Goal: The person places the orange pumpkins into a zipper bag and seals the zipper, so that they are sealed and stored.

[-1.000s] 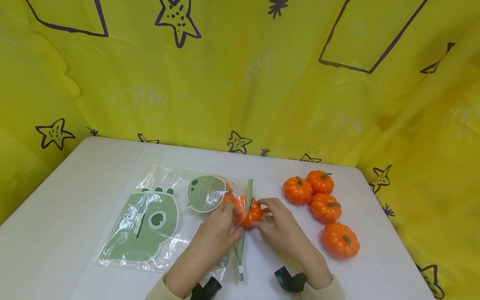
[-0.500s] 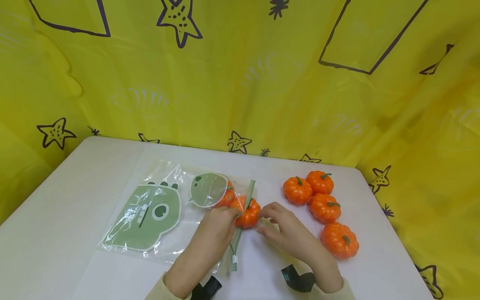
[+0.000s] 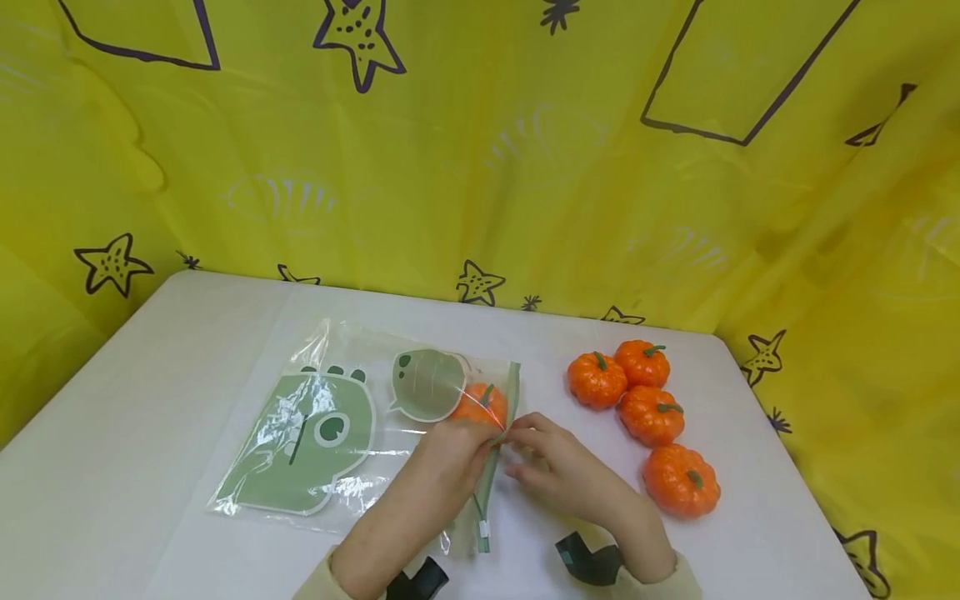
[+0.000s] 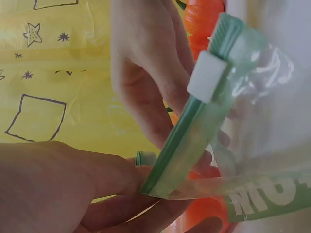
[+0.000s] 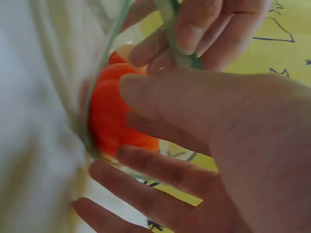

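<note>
A clear zip bag point(image 3: 352, 483) with a green dinosaur print lies on the white table. My left hand point(image 3: 450, 467) pinches the green zip edge point(image 4: 189, 111) of its mouth between thumb and fingers. The white slider point(image 4: 207, 76) sits near one end of that edge. Inside, close to the mouth, an orange toy pumpkin point(image 3: 482, 403) shows through the plastic, partly hidden by the print and my left hand. My right hand point(image 3: 570, 471) is at the mouth, fingers spread, fingertips by the edge. In the right wrist view they lie beside a pumpkin point(image 5: 109, 107) at the opening.
Several loose orange pumpkins point(image 3: 651, 415) with green stems stand in a cluster to the right of my right hand. A yellow cloth point(image 3: 420, 192) with starfish drawings hangs behind the white table point(image 3: 225, 317).
The pumpkin at the bag's mouth now sits inside, behind the zip edge. My right hand drew back from it, then came back to the edge. My left hand still holds the bag.
</note>
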`<state>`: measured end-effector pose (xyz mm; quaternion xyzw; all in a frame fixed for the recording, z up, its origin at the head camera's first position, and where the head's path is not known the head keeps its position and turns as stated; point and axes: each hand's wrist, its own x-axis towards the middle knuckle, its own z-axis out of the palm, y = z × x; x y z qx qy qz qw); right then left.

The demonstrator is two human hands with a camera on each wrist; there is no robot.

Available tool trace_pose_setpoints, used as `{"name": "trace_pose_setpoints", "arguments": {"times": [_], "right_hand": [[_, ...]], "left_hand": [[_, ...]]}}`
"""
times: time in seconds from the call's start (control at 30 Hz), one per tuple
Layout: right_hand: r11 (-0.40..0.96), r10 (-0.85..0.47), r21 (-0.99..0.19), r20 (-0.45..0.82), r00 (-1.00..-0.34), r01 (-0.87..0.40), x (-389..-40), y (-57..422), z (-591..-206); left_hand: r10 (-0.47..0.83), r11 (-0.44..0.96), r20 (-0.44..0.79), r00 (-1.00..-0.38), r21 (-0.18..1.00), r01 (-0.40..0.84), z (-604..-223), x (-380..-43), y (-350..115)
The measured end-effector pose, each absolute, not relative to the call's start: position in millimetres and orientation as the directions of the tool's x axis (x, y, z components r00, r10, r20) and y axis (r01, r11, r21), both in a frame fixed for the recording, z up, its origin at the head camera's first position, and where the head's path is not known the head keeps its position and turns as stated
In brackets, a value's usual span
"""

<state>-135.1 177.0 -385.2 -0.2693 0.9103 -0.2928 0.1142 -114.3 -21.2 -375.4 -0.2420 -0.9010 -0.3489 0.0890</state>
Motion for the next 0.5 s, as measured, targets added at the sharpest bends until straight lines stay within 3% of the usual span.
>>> {"name": "trace_pose_setpoints", "arguments": {"times": [0.3, 0.5], "right_hand": [[0.68, -0.564, -0.546, 0.035, -0.825, -0.488, -135.7, 175.6, -396.0], [0.68, -0.596, -0.531, 0.002, -0.803, -0.505, -137.3, 174.1, -401.1]], "left_hand": [[0.398, 0.61, 0.33, -0.856, 0.602, 0.516, -375.0, -115.4, -21.2], [0.419, 0.601, 0.267, -0.868, 0.635, 0.486, -374.8, -115.4, -23.4]]}}
